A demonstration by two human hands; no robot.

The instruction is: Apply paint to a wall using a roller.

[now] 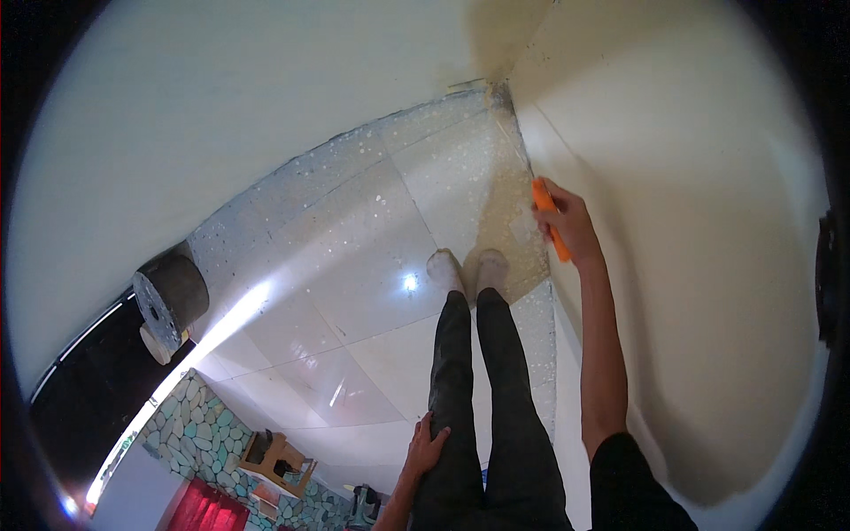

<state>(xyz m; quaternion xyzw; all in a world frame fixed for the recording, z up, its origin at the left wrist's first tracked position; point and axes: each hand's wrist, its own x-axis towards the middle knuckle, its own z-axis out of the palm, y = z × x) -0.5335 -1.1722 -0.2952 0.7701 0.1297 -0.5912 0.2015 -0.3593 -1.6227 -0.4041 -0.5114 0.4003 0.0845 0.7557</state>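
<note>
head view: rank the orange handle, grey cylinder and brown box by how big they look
1. Grey cylinder
2. Brown box
3. Orange handle, slimmest and partly covered by fingers

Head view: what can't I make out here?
In the head view:
Orange handle: partly covered by the right hand.
The handle's far end: too faint and blurred to tell.
Palm of the left hand: hidden against the dark trouser leg.
Red cloth: cut off by the lower edge.

No lettering, label, number or sign can be read anywhere here.
</note>
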